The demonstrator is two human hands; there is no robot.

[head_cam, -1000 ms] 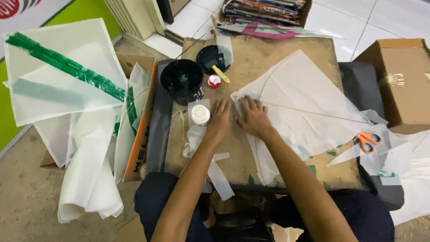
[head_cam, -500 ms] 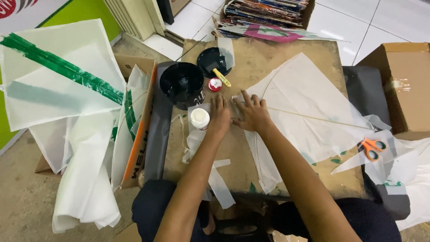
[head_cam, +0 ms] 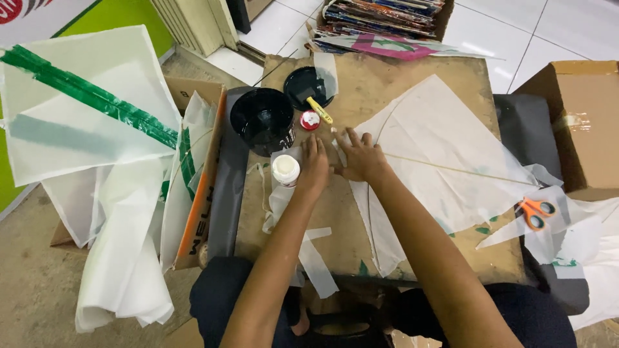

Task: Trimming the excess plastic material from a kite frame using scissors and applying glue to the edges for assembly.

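Note:
A white paper kite (head_cam: pixel 445 161) with thin stick spars lies flat on a brown wooden board (head_cam: pixel 380 77). Both hands press down on its left tip, side by side. My left hand (head_cam: pixel 314 164) lies flat with fingers together, just right of a small white-capped glue bottle (head_cam: pixel 285 170). My right hand (head_cam: pixel 358 156) is spread flat on the kite's corner. Neither hand grips anything. Loose white paper strips (head_cam: pixel 316 258) lie on the board near my left forearm.
A black bowl (head_cam: pixel 262 119), a black lid (head_cam: pixel 306 87) with a yellow-handled tool, and a small red-and-white cap (head_cam: pixel 310 120) sit beyond my hands. Orange scissors (head_cam: pixel 535 211) lie at right. A cardboard box (head_cam: pixel 574 122), stacked kites (head_cam: pixel 90 129) and a stack of magazines (head_cam: pixel 387 16) surround the board.
Both hands have stayed pressed on the kite's tip; my right fingers have spread a little wider. The view has shifted slightly.

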